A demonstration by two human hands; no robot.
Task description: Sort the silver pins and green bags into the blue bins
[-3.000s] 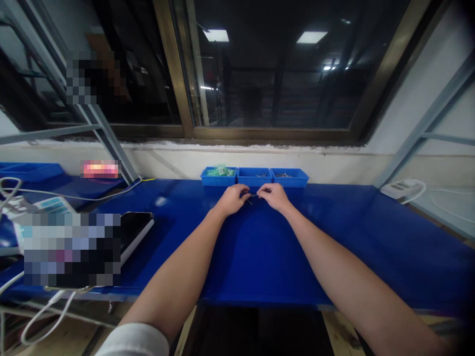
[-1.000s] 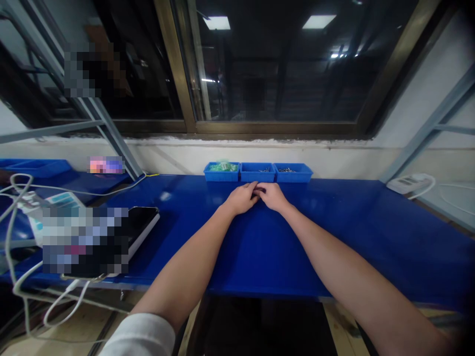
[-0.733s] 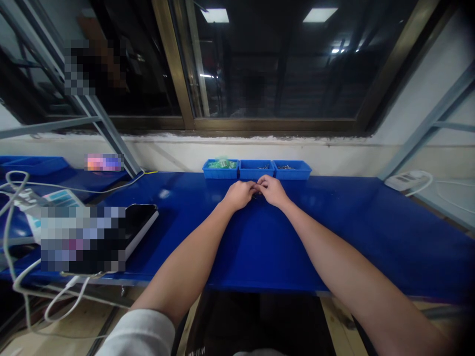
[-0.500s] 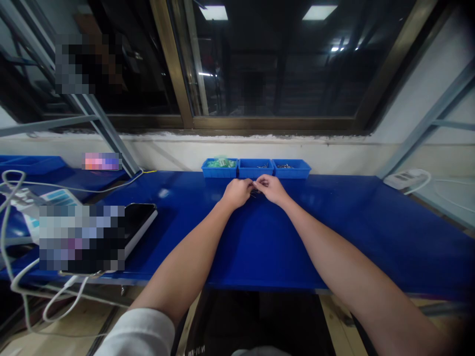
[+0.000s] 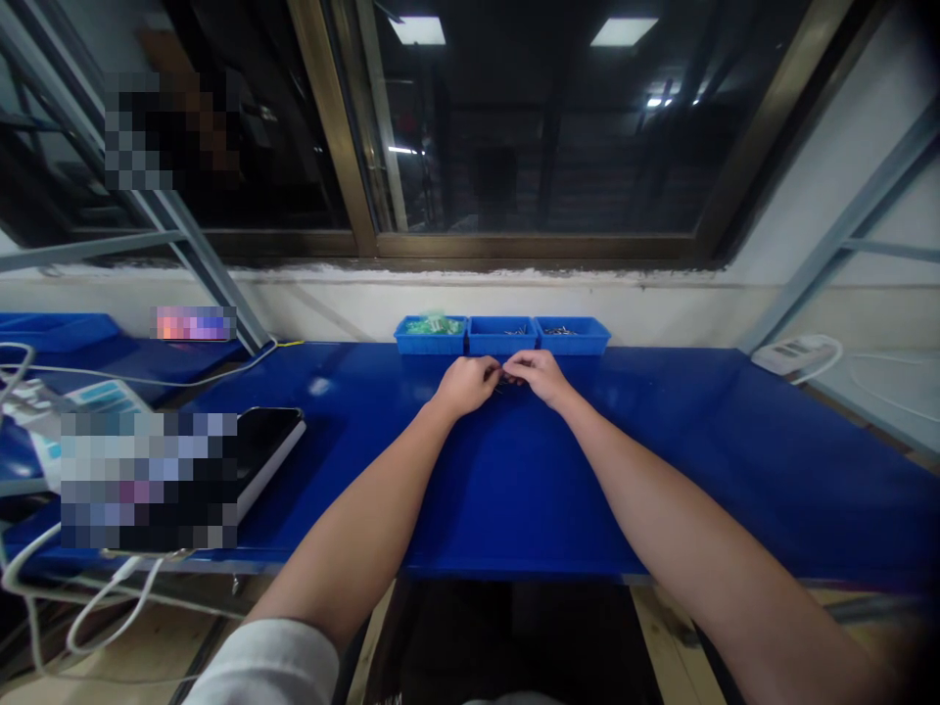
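My left hand (image 5: 468, 385) and my right hand (image 5: 537, 375) meet fingertip to fingertip over the blue table (image 5: 506, 490). Both are closed in a pinch around something small and thin that I cannot make out. Just beyond them stand three blue bins in a row. Green and clear packets lie in the left bin (image 5: 430, 344). Small metal pieces are in the middle bin (image 5: 502, 343) and in the right bin (image 5: 571, 343).
A phone-like device (image 5: 271, 436) with a white cable lies at the left, beside a partly blurred white and blue item. A white power strip (image 5: 797, 354) sits at the back right. Grey metal posts (image 5: 212, 279) rise near the window.
The whole view has shifted slightly. My hands stay together at the same spot, and the thin piece beneath the fingers shows less than before.
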